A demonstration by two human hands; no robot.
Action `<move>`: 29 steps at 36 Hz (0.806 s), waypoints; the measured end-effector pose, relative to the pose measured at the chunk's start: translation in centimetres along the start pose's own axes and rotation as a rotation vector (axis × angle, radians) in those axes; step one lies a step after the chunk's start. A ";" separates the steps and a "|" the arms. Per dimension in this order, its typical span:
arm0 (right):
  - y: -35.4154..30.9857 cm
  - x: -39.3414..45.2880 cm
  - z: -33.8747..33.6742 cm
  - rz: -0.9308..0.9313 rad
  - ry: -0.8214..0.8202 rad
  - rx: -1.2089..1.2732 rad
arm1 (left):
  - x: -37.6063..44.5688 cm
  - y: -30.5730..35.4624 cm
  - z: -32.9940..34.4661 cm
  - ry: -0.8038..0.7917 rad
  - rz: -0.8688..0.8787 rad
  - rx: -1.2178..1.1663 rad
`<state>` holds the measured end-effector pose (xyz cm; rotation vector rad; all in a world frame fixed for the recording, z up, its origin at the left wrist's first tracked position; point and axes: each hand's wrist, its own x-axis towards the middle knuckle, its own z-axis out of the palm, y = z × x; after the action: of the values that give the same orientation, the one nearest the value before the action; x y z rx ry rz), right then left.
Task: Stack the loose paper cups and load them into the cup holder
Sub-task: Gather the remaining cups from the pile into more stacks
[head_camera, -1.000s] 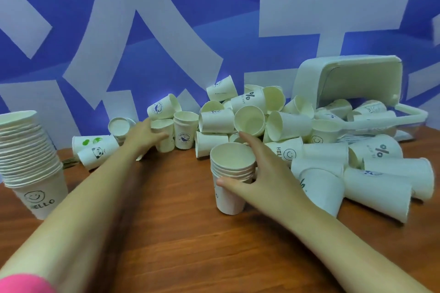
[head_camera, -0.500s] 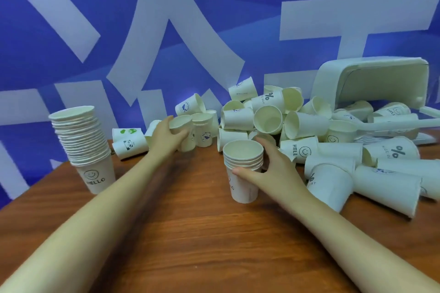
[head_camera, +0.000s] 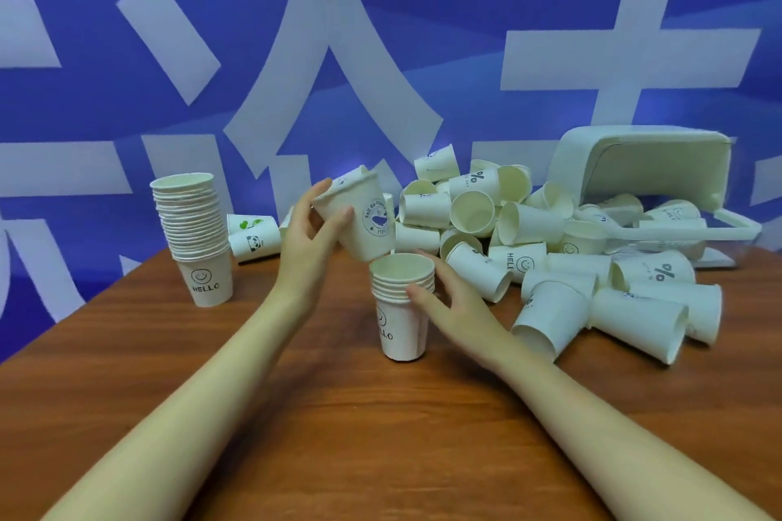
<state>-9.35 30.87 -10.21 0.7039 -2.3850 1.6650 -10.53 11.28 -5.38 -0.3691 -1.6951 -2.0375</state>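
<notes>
White cups (head_camera: pixel 550 224), brown woodgrain table (head_camera: pixel 338 436), blue-white wall (head_camera: pixel 127 34).

The cup holder (head_camera: pixel 660 169) hides the rearmost spilled cups (head_camera: pixel 609 207)
</notes>
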 end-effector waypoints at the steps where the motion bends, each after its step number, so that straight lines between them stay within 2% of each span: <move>1: 0.0 0.0 0.1 -0.008 -0.009 0.001 | -0.3 -0.2 0.2 -0.029 0.004 0.021; 4: 0.2 0.0 0.1 -0.041 -0.031 0.004 | -0.8 -0.7 0.4 -0.085 0.019 0.038; 12: 0.2 -0.1 -0.5 -0.059 -0.063 0.004 | -1.1 -0.7 0.6 -0.106 0.054 0.046; 21: 0.4 0.4 -0.5 -0.057 -0.091 0.051 | -2.2 -2.0 1.3 -0.249 0.074 0.222; 23: 0.3 0.5 -0.5 -0.023 -0.022 0.080 | -2.3 -2.7 1.0 -0.283 0.049 0.241; 26: 0.3 1.0 -1.2 0.003 0.212 0.023 | -2.6 -3.9 0.9 -0.335 -0.017 0.213; 29: 1.4 2.1 -2.8 0.023 0.391 -0.365 | -3.3 -4.8 1.0 -0.381 -0.065 0.195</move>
<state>-12.22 33.21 -9.54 0.2607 -2.3137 1.1851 -10.23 13.46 -10.82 -0.6775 -2.1359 -1.9112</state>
